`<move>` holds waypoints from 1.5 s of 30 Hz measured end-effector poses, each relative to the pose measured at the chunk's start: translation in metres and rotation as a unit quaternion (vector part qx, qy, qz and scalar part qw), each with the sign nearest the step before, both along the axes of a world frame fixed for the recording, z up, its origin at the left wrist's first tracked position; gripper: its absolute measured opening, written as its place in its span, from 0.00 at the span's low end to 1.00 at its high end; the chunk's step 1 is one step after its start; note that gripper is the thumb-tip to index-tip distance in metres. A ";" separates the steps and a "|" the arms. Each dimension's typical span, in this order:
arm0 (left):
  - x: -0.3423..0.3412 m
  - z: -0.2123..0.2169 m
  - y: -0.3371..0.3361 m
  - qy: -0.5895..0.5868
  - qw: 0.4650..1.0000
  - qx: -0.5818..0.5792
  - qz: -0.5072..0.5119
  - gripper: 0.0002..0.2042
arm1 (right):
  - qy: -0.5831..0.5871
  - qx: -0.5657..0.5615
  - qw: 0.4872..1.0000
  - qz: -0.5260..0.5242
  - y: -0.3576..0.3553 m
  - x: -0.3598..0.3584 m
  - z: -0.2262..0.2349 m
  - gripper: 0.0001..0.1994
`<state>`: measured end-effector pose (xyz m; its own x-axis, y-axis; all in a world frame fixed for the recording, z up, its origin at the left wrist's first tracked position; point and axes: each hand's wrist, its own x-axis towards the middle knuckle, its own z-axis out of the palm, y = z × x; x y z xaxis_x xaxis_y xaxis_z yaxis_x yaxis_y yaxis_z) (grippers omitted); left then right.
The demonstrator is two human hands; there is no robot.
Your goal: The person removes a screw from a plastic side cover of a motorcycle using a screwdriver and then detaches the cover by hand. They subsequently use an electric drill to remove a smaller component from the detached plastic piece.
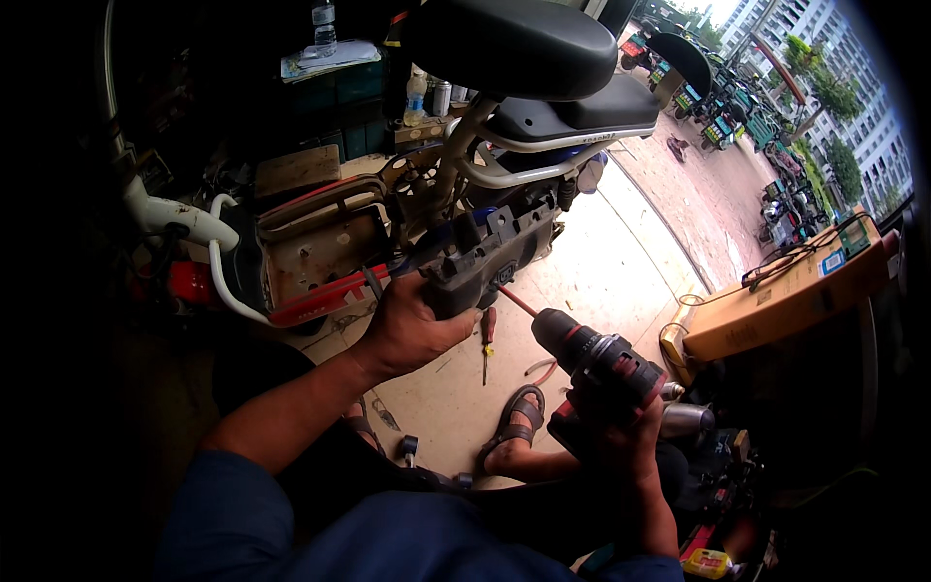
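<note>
My left hand point(412, 328) is closed round the near end of a black plastic housing point(490, 262), its thumb along the lower side. The housing sits just under the seat of a partly stripped electric scooter; whether it is still attached there I cannot tell. In my right hand point(628, 432) is a black and red cordless drill point(593, 351), the fingers wrapped round its grip in shadow. A long reddish driver bit point(517, 300) runs from the chuck up to the housing, its tip at or very near a recess there.
The scooter's black seat point(514, 44) and open floorboard point(325, 247) stand ahead and left. A screwdriver point(489, 339) lies on the tiled floor between my sandalled feet. A cardboard box point(776, 301) is at the right, with dark clutter below it. Outside, several parked scooters point(722, 107) stand.
</note>
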<state>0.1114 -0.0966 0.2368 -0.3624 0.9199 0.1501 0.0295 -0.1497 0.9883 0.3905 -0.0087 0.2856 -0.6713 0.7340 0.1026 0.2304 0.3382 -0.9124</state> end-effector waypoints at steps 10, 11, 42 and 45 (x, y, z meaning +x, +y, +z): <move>-0.002 -0.007 0.002 0.018 1.000 0.009 0.017 0.18 | 0.012 -0.015 0.999 -0.037 -0.003 -0.007 0.004 0.16; -0.002 -0.007 0.002 0.019 1.000 0.005 0.016 0.18 | 0.014 -0.010 0.999 -0.035 -0.003 -0.007 0.003 0.16; -0.002 -0.018 0.010 -0.072 0.997 0.035 -0.008 0.19 | 0.005 -0.006 0.999 -0.039 -0.003 -0.007 0.008 0.12; -0.001 -0.016 0.012 -0.095 0.995 0.025 0.002 0.20 | 0.026 -0.041 0.998 -0.045 -0.002 -0.004 0.004 0.15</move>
<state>0.1102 -0.0851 0.2210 -0.3921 0.9116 0.1235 -0.1558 -0.1981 0.9677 0.3865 -0.0107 0.2894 -0.5976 0.7984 0.0739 0.2073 0.2429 -0.9476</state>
